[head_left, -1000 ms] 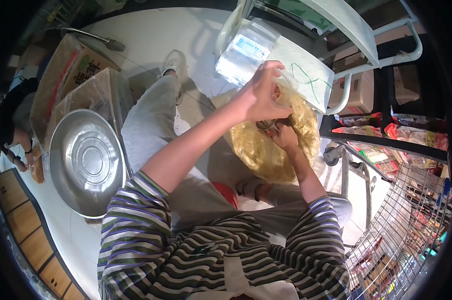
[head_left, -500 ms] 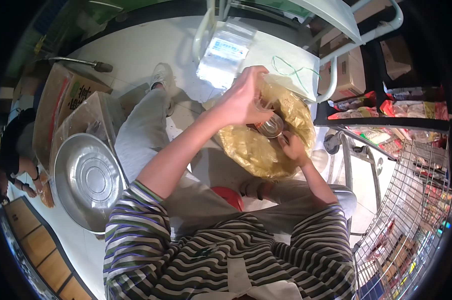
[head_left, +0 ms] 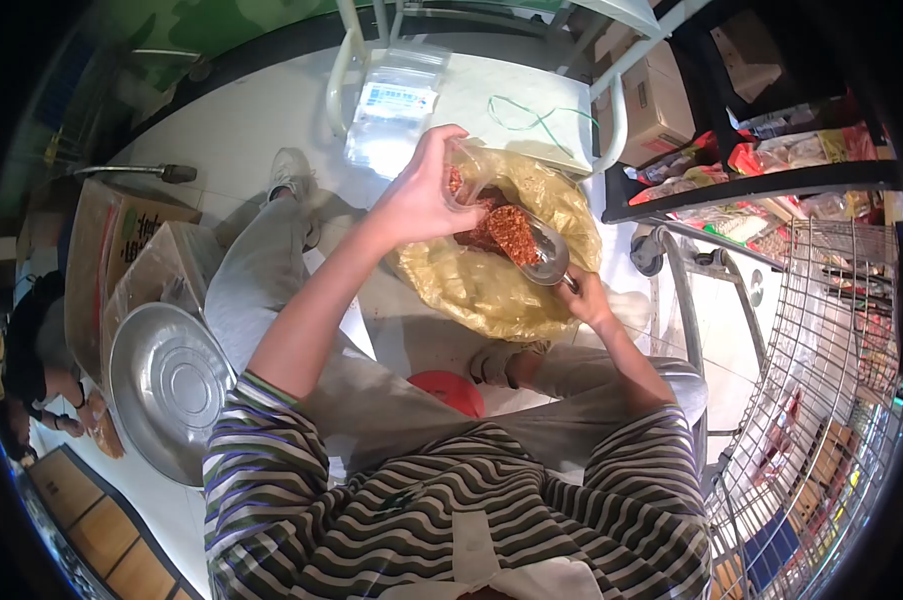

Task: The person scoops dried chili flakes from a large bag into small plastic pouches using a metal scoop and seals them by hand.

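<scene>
Fingers of the right hand, as seen in the head view, are wrapped narrowly around the handle of a metal scoop. The scoop carries a load of red flakes; its bowl is directed toward the left hand. Thumb and fingers of the left hand are spread in a wide curve and hold a clear plastic receptacle, with some flakes visible inside it. Whether the receptacle is a bag or a cup cannot be determined. Contact between scoop tip and receptacle also cannot be determined.

Both hands are positioned above a yellow plastic bag, located in front of the person. Its mouth is spread wide, and more dark red flakes are visible within.

Beyond the yellow bag is a white platform. A stack of clear bags lies at its left end; a green string lies at its right. A round metal basin is located left of the person, beside cardboard boxes. A wire cart stands at the right.
</scene>
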A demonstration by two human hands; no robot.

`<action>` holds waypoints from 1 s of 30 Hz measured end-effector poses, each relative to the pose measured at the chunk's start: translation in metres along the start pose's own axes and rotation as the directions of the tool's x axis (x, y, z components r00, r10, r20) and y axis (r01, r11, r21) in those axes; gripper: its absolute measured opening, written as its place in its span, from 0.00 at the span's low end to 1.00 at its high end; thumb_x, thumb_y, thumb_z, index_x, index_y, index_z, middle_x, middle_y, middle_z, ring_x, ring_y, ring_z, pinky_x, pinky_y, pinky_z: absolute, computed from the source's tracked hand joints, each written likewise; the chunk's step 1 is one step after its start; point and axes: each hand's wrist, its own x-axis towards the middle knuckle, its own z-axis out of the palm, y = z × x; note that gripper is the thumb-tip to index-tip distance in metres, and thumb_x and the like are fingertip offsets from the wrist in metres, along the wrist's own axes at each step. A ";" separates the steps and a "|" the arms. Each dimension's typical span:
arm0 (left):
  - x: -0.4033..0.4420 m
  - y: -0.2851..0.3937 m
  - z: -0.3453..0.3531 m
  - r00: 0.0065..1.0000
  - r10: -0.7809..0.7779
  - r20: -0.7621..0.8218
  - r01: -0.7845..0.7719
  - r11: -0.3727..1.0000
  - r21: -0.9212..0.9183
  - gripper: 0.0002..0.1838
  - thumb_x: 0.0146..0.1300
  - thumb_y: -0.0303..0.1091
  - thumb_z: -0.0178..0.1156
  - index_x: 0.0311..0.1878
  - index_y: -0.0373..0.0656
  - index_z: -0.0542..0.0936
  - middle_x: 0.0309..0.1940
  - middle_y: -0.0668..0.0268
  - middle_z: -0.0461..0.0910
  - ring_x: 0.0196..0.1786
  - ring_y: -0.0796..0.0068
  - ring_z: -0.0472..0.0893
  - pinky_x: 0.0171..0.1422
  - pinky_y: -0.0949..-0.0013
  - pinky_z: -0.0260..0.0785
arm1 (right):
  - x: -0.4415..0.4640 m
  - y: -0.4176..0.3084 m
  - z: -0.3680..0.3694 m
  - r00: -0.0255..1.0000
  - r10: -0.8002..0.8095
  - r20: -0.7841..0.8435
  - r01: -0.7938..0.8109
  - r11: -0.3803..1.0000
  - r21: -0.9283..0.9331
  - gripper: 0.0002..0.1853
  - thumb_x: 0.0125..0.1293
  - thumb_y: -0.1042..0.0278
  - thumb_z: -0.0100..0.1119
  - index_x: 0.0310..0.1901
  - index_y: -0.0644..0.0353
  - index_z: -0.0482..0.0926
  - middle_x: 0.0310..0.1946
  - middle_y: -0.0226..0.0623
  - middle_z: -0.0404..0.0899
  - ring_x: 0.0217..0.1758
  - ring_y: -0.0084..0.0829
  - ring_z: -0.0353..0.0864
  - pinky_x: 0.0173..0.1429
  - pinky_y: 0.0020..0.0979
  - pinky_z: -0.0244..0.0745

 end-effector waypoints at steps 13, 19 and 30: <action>0.002 0.000 -0.001 0.999 0.045 0.014 -0.047 0.991 0.122 0.47 0.47 0.37 0.72 0.68 0.40 0.56 0.61 0.50 0.63 0.50 0.59 0.76 0.58 0.62 0.71 | 0.002 -0.001 0.003 0.999 -0.047 -0.027 0.048 0.999 0.023 0.12 0.60 0.67 0.58 0.43 0.63 0.79 0.21 0.49 0.75 0.22 0.45 0.75 0.31 0.39 0.71; -0.001 0.007 -0.004 0.998 -0.030 0.059 0.020 0.986 0.167 0.45 0.46 0.36 0.72 0.67 0.41 0.59 0.59 0.51 0.64 0.51 0.57 0.77 0.58 0.61 0.71 | 0.004 -0.008 0.002 0.997 -0.075 -0.027 0.073 0.995 -0.074 0.12 0.60 0.67 0.57 0.43 0.61 0.79 0.21 0.51 0.76 0.24 0.51 0.77 0.32 0.42 0.72; 0.001 -0.005 0.000 0.994 0.061 0.087 -0.082 0.959 0.270 0.46 0.45 0.35 0.73 0.66 0.41 0.59 0.59 0.52 0.63 0.50 0.57 0.75 0.58 0.60 0.69 | 0.008 0.000 -0.017 0.995 -0.077 0.057 0.091 0.950 -0.298 0.15 0.58 0.63 0.59 0.46 0.57 0.78 0.23 0.52 0.79 0.29 0.56 0.79 0.36 0.49 0.76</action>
